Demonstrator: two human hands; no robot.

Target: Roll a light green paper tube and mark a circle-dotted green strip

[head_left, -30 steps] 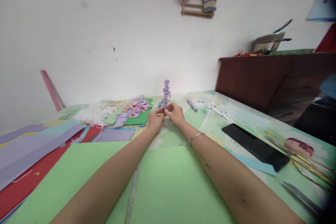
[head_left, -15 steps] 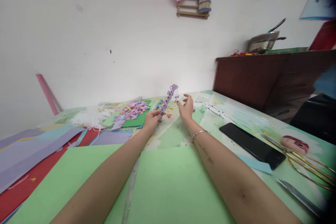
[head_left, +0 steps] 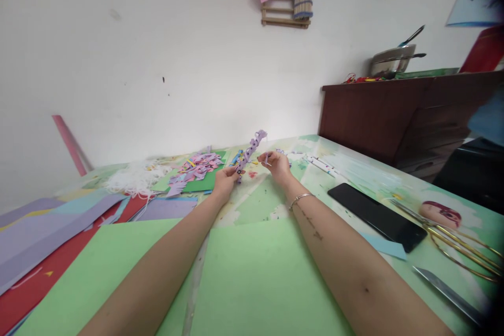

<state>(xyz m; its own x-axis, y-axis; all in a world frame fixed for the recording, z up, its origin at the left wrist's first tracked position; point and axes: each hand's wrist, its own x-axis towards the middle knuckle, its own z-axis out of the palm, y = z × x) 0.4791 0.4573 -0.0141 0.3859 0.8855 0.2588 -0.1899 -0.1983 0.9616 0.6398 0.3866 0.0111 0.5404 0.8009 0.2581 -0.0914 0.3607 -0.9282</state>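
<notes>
My left hand (head_left: 226,181) is closed round the lower end of a slim purple paper stick (head_left: 252,150), which tilts up to the right and has small curled bits and dark dots along it. To its right, my right hand (head_left: 277,166) pinches a small purple paper piece (head_left: 266,158) that seems to hang by a thin thread from the stick's top. Behind the left hand lies a heap of purple and pink paper scraps (head_left: 200,166) on green sheets. Light green paper (head_left: 268,278) lies under both forearms.
At left are white shredded strips (head_left: 137,176) and stacked coloured sheets (head_left: 51,231). On the right lie a black phone (head_left: 376,216), gold-handled scissors (head_left: 452,239), a blade (head_left: 444,291), a pink oval object (head_left: 440,213) and white pens (head_left: 325,166). A dark wooden cabinet (head_left: 366,115) stands behind.
My right hand's fingers have gone from spread apart to pinched on the dangling small purple piece. The left hand keeps its hold on the stick. The view has shifted slightly.
</notes>
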